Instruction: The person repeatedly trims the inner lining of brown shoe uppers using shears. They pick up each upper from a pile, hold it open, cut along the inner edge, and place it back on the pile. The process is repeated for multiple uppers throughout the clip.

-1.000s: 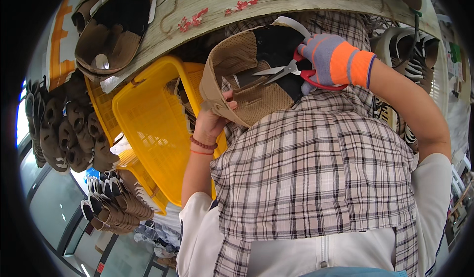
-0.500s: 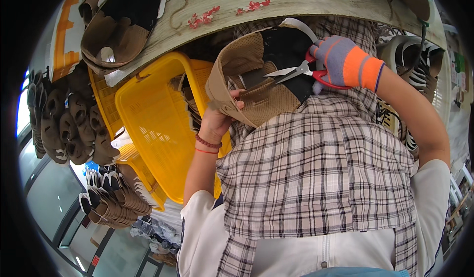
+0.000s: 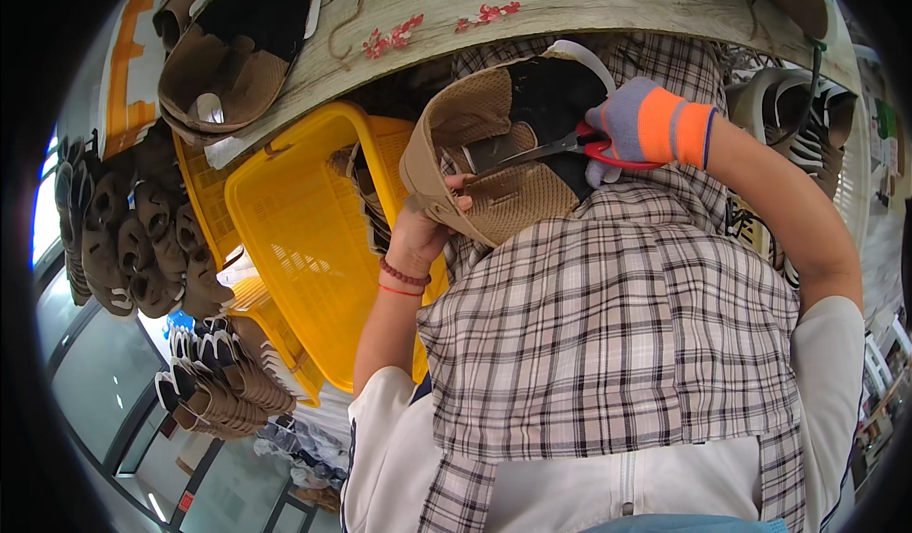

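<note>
A brown shoe upper (image 3: 532, 205) with a black lining and a white heel edge rests against my lap. My left hand (image 3: 425, 229), bare with a beaded bracelet, grips its near left side, the fingertips showing inside the opening. In my right hand (image 3: 641, 124), covered by a grey and orange glove, is a pair of red-handled scissors (image 3: 556, 146). Their blades reach into the upper over the lining, pointing left, and look nearly closed. What lies right at the blade tips is too small to make out.
Left of my lap stands a yellow plastic basket (image 3: 290, 219), with more uppers partly hidden beside it. Another brown upper (image 3: 228, 67) lies on the wooden table (image 3: 551, 10) ahead. Bunches of uppers (image 3: 223, 381) hang at the left; more stand at the right.
The scissors' blades, wide apart before, have come nearly together. My right hand has moved slightly left, taking the blades further into the upper. My left hand has barely moved.
</note>
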Available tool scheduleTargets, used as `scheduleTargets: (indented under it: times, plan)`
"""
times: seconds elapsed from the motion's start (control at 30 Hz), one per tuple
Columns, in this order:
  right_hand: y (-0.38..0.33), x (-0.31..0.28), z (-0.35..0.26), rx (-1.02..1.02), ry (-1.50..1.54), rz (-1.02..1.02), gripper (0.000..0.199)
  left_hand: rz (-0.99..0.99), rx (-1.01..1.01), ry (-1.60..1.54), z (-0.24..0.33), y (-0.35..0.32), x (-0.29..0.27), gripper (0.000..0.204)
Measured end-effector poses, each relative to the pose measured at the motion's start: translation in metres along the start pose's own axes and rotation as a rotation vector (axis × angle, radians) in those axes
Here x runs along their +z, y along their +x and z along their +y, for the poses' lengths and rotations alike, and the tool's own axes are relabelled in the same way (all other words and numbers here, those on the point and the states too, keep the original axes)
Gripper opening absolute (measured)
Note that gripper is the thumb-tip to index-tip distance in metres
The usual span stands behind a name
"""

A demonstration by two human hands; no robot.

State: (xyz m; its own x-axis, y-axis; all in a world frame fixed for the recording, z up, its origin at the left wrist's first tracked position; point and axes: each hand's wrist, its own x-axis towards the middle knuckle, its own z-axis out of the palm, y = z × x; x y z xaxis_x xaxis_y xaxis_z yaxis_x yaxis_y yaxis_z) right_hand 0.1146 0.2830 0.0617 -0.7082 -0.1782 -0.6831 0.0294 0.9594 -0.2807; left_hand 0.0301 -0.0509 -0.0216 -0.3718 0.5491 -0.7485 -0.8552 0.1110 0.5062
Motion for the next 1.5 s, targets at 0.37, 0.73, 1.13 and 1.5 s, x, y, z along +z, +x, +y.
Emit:
scheduleTargets:
  times: [0.37,0.73,1.13,1.5]
  plan:
    - [0.002,0.001,-0.016,-0.057,0.048,0.129,0.073,-0.006,-0.013,-0.025,0.002,-0.002,0.007,0.04]
    - [0.006,-0.015,-0.037,-0.081,-0.014,0.031,0.061,0.024,-0.005,-0.106,-0.006,0.002,-0.004,0.034]
    - [0.011,-0.008,-0.044,-0.095,-0.03,0.101,0.068,0.06,-0.005,-0.109,-0.006,0.0,-0.005,0.028]
    - [0.032,-0.022,0.003,-0.048,0.545,-0.482,0.087,-0.031,0.483,-0.045,0.026,0.011,0.041,0.026]
